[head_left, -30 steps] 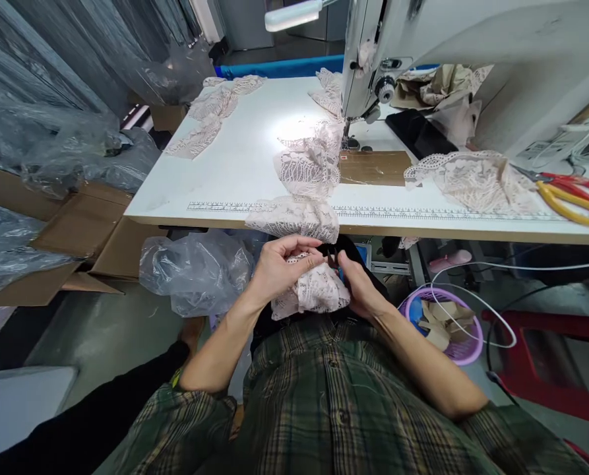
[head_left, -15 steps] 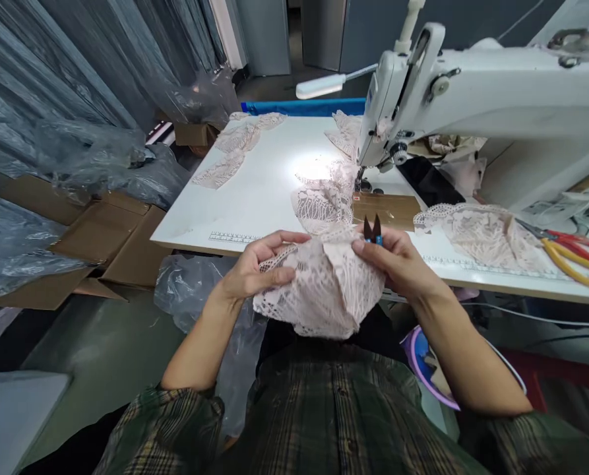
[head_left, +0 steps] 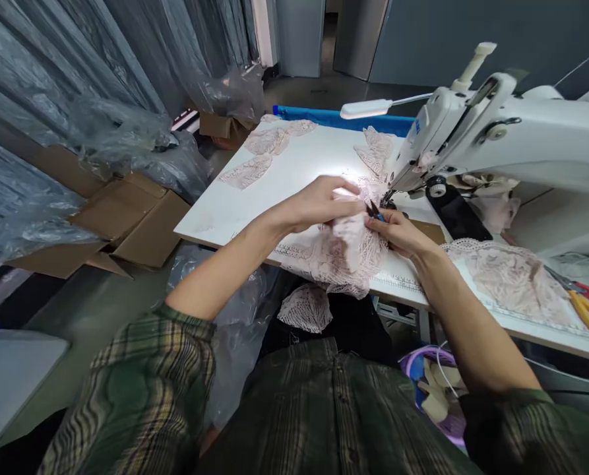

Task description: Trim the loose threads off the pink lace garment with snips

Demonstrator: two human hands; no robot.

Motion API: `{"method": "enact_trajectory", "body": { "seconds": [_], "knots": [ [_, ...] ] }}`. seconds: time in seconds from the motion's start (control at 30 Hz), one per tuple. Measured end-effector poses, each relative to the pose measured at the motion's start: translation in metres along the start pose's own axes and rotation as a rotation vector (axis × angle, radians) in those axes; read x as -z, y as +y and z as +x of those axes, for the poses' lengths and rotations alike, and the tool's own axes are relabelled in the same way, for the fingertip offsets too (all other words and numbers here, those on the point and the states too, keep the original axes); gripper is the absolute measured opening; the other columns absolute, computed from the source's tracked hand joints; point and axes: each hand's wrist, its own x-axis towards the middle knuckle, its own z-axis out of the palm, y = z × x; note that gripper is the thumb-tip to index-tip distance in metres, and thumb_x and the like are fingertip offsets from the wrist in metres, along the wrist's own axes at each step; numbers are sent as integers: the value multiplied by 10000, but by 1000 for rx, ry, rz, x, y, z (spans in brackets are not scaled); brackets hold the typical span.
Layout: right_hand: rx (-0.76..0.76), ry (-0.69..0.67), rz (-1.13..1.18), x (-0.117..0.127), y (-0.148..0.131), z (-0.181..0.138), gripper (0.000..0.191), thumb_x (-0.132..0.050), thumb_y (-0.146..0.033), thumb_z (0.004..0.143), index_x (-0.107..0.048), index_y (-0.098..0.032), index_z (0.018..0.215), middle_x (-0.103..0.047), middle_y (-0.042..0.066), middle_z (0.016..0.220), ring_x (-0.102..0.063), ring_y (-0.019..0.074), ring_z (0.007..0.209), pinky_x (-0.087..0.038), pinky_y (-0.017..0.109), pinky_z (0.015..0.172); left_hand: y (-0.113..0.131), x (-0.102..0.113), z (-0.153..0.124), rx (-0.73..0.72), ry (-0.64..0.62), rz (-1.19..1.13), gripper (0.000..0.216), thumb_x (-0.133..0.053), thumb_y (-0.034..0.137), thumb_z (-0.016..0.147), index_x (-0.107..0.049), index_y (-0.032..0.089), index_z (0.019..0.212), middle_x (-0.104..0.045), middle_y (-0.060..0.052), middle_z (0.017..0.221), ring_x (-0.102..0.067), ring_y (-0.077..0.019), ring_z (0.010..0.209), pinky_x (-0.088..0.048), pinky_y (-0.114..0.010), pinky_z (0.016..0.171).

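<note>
My left hand [head_left: 318, 201] reaches over the white table [head_left: 235, 204] and grips the top of a pale pink lace piece [head_left: 346, 254] close to the needle of the white sewing machine [head_left: 496, 135]. My right hand [head_left: 398, 232] is closed on small dark thread snips [head_left: 374, 211] with a blue handle and also presses the lace. The lace lies bunched at the table's front edge and part of it hangs down over my lap [head_left: 305, 307].
More lace pieces [head_left: 269, 142] lie at the table's far left and a larger one [head_left: 512, 280] on the right, beside red and yellow scissors [head_left: 588, 303]. Cardboard boxes [head_left: 126, 218] and plastic sheeting [head_left: 116, 135] stand at left. A purple basket [head_left: 435, 389] sits under the table.
Both hands lifted the lace from my lap up onto the table and moved it forward to the machine's needle. The view tilted up and turned left.
</note>
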Motion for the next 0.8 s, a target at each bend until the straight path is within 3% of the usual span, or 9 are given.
{"method": "enact_trajectory", "body": {
  "seconds": [0.1, 0.23, 0.33, 0.47, 0.6, 0.7, 0.8],
  "knots": [
    [7, -6, 71, 2, -2, -2, 425, -857, -488, 564, -608, -170, 697, -550, -31, 538, -497, 118, 555, -372, 259, 559, 27, -18, 18, -64, -46, -66, 301, -745, 152, 788, -649, 57, 1057, -526, -5, 639, -522, -78, 557, -405, -238, 564],
    [11, -12, 80, 3, -5, -6, 413, -815, -505, 625, -607, -158, 711, -542, -45, 523, -460, 83, 509, -354, 250, 545, 33, -25, 27, -93, -73, -75, 169, -717, 116, 781, -679, 53, 933, -569, -47, 692, -575, -99, 609, -447, -255, 597],
    [19, -11, 90, 3, -7, -8, 384, -830, -452, 623, -592, -159, 694, -507, -70, 501, -417, 57, 476, -330, 229, 517, 25, -17, 18, -93, -49, -37, 180, -702, 130, 788, -689, 50, 948, -585, -64, 706, -590, -117, 635, -473, -279, 621],
    [22, 15, 120, 1, -11, -11, 370, -856, -413, 588, -581, -182, 675, -473, -84, 490, -435, 74, 458, -362, 216, 473, 4, 8, -6, -41, -109, 164, 419, -680, 204, 788, -637, 56, 1178, -650, -98, 770, -654, -192, 739, -514, -332, 693],
    [85, -47, 96, -14, -24, -27, 325, -837, -431, 658, -628, -187, 704, -543, -43, 591, -484, 93, 523, -399, 221, 489, -17, 28, -29, -107, -170, 461, 719, -770, 301, 660, -567, 119, 1324, -658, -150, 1183, -596, -327, 1166, -484, -411, 967],
    [156, -170, 47, -31, -36, -50, 286, -805, -427, 730, -649, -188, 721, -510, -48, 606, -426, 73, 523, -359, 209, 484, -30, 25, -45, -233, -217, 310, 835, -796, 317, 657, -482, 149, 1412, -572, -136, 1364, -481, -322, 1328, -405, -406, 1091],
    [190, -177, 52, -44, -35, -80, 247, -752, -433, 801, -682, -202, 853, -528, -36, 660, -438, 84, 549, -364, 220, 495, -46, 12, -68, -253, -285, 44, 775, -782, 335, 718, -490, 131, 1406, -629, -130, 1294, -586, -268, 1212, -467, -350, 1032]
  ]
}}
